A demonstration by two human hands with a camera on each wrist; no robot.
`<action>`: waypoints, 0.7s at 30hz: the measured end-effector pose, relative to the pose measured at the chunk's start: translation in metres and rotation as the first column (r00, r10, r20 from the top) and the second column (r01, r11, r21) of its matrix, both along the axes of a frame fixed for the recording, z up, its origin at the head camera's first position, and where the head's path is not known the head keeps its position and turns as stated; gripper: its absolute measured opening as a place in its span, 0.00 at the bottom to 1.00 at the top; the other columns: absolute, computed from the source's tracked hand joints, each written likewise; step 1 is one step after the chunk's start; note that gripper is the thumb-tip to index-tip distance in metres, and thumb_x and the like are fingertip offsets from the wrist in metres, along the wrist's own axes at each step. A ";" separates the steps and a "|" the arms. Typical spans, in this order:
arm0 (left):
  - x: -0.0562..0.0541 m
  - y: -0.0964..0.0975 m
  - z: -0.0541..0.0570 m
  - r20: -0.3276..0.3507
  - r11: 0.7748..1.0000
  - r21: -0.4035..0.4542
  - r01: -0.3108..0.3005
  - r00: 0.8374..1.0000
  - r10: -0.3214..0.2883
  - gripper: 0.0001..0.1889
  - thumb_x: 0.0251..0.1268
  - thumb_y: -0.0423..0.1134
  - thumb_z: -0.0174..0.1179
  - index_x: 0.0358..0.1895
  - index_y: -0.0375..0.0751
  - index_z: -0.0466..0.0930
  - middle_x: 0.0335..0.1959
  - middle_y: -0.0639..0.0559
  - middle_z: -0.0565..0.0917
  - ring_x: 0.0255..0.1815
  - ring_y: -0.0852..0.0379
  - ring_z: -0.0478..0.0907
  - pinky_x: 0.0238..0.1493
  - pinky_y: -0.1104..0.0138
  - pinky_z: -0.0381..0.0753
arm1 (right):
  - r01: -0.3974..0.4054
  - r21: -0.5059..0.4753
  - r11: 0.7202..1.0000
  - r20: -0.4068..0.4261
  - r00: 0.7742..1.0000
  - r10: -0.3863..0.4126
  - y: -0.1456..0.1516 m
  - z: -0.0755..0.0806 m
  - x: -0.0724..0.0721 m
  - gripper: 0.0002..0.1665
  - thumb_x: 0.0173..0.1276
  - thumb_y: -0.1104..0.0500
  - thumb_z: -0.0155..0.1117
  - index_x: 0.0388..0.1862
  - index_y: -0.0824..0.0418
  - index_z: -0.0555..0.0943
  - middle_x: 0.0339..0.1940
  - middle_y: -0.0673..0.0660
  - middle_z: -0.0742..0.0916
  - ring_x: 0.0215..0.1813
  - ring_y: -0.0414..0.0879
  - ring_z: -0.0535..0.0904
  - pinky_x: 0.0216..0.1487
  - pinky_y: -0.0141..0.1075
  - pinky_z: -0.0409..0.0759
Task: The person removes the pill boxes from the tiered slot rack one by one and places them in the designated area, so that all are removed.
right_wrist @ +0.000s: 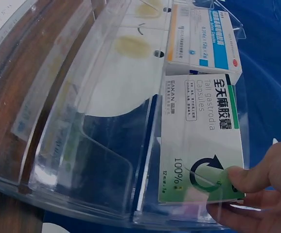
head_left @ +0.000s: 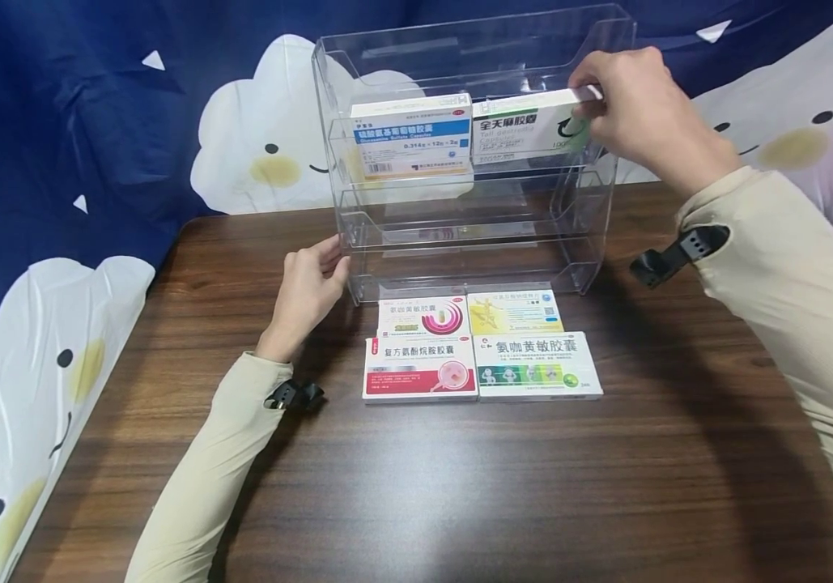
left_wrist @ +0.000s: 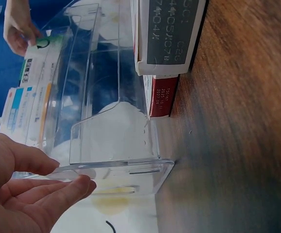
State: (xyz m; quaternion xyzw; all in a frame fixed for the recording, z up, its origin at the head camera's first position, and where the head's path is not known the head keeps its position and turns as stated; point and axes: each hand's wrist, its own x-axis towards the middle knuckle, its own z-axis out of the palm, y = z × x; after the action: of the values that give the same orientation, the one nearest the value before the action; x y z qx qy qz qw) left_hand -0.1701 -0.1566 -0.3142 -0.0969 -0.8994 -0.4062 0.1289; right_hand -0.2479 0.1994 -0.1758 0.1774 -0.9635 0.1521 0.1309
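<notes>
A clear plastic tiered rack (head_left: 474,206) stands at the table's back. My right hand (head_left: 638,109) pinches the outer end of a white and green medicine box (head_left: 525,134), which sits in an upper tier. Beside it in the same tier is a white and blue medicine box (head_left: 412,138). In the right wrist view, the right thumb (right_wrist: 250,179) lies on the green box's front face. My left hand (head_left: 307,295) grips the rack's lower left side panel; in the left wrist view its thumb and fingers (left_wrist: 67,194) pinch the panel's edge.
Several medicine boxes lie on the table before the rack: a red and white one (head_left: 419,380), a green and white one (head_left: 538,376), a pink-ringed one (head_left: 416,316) and a yellow one (head_left: 514,312). Behind hangs a blue curtain (head_left: 95,97) with cloud prints.
</notes>
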 end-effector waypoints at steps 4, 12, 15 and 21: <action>-0.001 0.000 0.000 -0.006 1.000 0.001 0.000 1.000 0.000 0.20 0.65 0.27 0.55 0.59 0.23 0.73 0.51 0.33 0.81 0.53 0.45 0.81 0.54 0.59 0.80 | 0.033 -0.023 0.999 -0.056 0.998 -0.034 0.001 0.006 0.004 0.19 0.68 0.70 0.52 0.56 0.75 0.73 0.51 0.73 0.81 0.46 0.62 0.75 0.41 0.47 0.73; -0.001 -0.001 0.000 -0.007 1.000 0.004 -0.004 1.000 0.004 0.20 0.66 0.28 0.55 0.60 0.23 0.73 0.51 0.33 0.81 0.53 0.45 0.81 0.54 0.60 0.80 | 0.094 -0.155 0.983 -0.196 0.973 -0.124 0.010 0.015 0.012 0.19 0.67 0.69 0.54 0.56 0.65 0.79 0.51 0.64 0.84 0.42 0.38 0.73 0.42 0.19 0.67; -0.001 -0.001 0.000 -0.004 1.000 0.001 -0.005 1.000 0.005 0.20 0.66 0.28 0.55 0.60 0.23 0.73 0.52 0.33 0.80 0.53 0.45 0.81 0.54 0.60 0.80 | 0.112 -0.284 0.952 -0.171 0.971 -0.165 0.013 0.016 0.015 0.21 0.67 0.69 0.54 0.57 0.60 0.81 0.54 0.57 0.83 0.45 0.30 0.73 0.57 0.21 0.71; -0.002 -0.001 -0.001 -0.006 1.000 -0.007 -0.010 1.000 0.010 0.20 0.66 0.28 0.55 0.60 0.23 0.73 0.51 0.33 0.81 0.53 0.45 0.81 0.54 0.59 0.80 | 0.045 -0.732 0.680 -0.008 0.997 -0.075 0.025 0.014 0.020 0.19 0.64 0.72 0.61 0.51 0.56 0.84 0.40 0.45 0.83 0.44 0.36 0.76 0.53 0.22 0.73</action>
State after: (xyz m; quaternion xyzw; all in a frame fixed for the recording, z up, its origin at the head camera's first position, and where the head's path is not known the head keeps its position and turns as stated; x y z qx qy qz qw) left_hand -0.1720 -0.1575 -0.3147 -0.0940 -0.9009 -0.4023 0.1332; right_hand -0.2280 0.2246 -0.1615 0.0817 -0.8257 0.5157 0.2137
